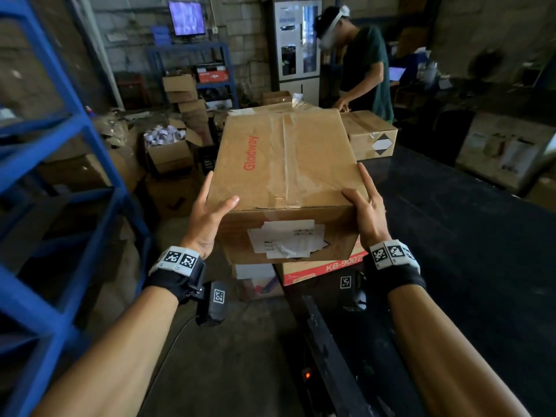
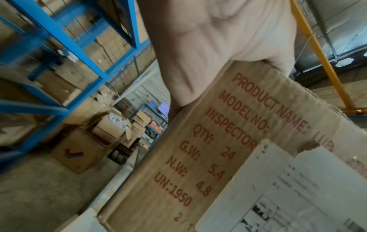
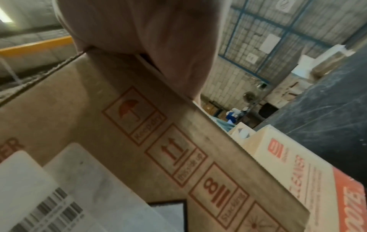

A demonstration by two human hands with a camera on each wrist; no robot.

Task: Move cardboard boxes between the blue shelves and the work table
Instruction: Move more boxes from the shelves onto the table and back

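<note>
Both hands hold the one cardboard box [image 1: 285,182] at its near top corners. The left hand [image 1: 207,218] clasps the near left corner, thumb over the top face and fingers along the left side. The right hand [image 1: 368,212] clasps the near right corner likewise. The box is carried between them, over the near left corner of the black worktop [image 1: 451,236], above a red-and-white carton [image 1: 325,270]. It appears stiff, taped shut and square-edged. The printed weight figures suggest moderate heft. The glossy tape along the top could be slippery, so a hold on the bare cardboard sides or under the base would be the surer one. Blue shelves [image 1: 60,152] stand to the left. A second brown box [image 1: 371,133] sits further along the worktop, where another person [image 1: 365,70] works.
</note>
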